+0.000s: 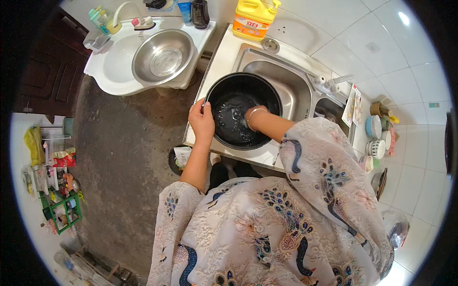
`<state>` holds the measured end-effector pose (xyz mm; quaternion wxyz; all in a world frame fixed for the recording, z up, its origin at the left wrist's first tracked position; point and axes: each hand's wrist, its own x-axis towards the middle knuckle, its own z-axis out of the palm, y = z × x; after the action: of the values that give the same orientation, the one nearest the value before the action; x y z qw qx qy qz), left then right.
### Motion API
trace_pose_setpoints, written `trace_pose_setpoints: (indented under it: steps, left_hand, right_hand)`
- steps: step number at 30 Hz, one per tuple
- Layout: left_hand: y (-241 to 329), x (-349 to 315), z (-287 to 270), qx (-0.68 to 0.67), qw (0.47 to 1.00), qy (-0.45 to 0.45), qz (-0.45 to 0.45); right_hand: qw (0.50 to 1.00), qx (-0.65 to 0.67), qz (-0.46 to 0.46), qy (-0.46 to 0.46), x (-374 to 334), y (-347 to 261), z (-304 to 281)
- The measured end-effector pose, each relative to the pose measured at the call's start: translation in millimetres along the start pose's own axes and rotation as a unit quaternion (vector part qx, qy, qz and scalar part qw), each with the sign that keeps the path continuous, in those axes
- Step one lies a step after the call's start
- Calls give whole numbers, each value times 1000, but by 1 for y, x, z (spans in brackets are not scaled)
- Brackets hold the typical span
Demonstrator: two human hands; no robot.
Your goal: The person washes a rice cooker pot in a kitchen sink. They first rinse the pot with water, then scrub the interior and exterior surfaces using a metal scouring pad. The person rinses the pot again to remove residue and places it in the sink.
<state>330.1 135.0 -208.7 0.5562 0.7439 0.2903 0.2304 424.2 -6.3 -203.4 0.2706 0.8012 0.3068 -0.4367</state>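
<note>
Black pot (243,110) sits tilted on the steel sink (291,88) edge. Left hand (201,121) has its fingers closed over the rim; right hand (255,117) is inside, its grip hidden. Wet metal could let the pot slide into the basin.

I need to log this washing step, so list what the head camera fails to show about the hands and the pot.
- Right hand: its fingers are down inside the black pot, so whether it holds a sponge or cloth is hidden by dark water and glare.
- Left hand: it grips the pot's rim, and its fingertips are hidden behind the rim.
- Sink: the pot covers most of its basin.
- Small bowls at right: too small and bent by the lens.
</note>
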Motion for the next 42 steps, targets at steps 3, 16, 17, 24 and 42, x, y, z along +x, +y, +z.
trace_pose_setpoints:
  steps: [3, 16, 17, 24, 42]
  left_hand:
    - [-3, 0, 1, 25, 999, 17, 23]
    - [-25, 4, -2, 33, 998, -28, 51]
    - [-16, 1, 0, 35, 997, -32, 57]
    - [-8, 1, -2, 39, 994, -61, 76]
    - [-14, 8, -2, 39, 996, -60, 44]
  right_hand:
    - [975, -77, -209, -23, 4, -10, 25]
    - [350, 858, 171, 334, 57, 4, -12]
    - [355, 825, 194, 395, 68, 5, 10]
    - [550, 663, 75, 503, 109, -42, -1]
    - [844, -377, -162, 345, 6, 65, -19]
